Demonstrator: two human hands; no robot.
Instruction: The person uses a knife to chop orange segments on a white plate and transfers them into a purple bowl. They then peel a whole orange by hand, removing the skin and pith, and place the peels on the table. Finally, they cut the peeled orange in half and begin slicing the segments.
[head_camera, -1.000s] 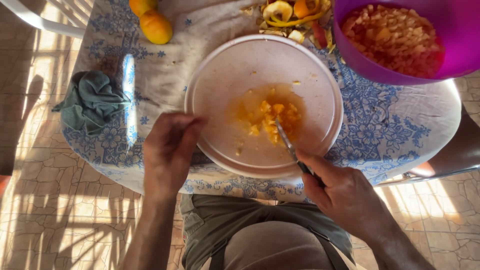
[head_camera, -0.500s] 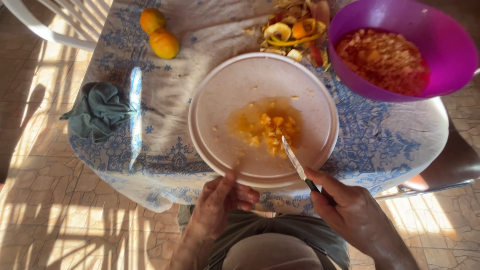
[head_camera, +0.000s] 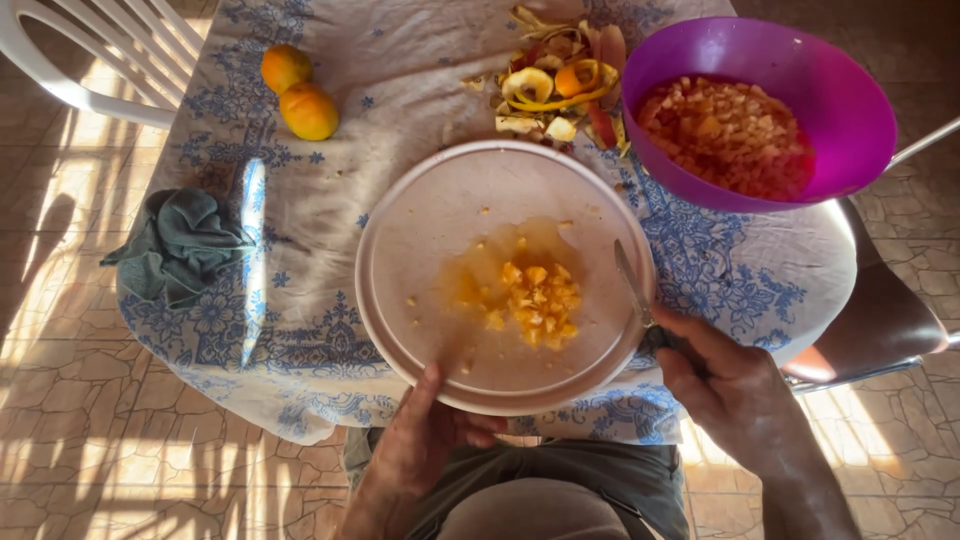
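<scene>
- Now the left hand (head_camera: 425, 440) pinches the near rim of the round pale plastic plate (head_camera: 420, 230), centre frame
- Right hand (head_camera: 735, 385) grips a small steel knife (head_camera: 632, 283) beside diced orange fruit (head_camera: 535, 298)
- Likely next: a steady lift

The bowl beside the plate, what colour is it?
The bowl is purple, holding chopped fruit; the head view shows it clearly.
</scene>
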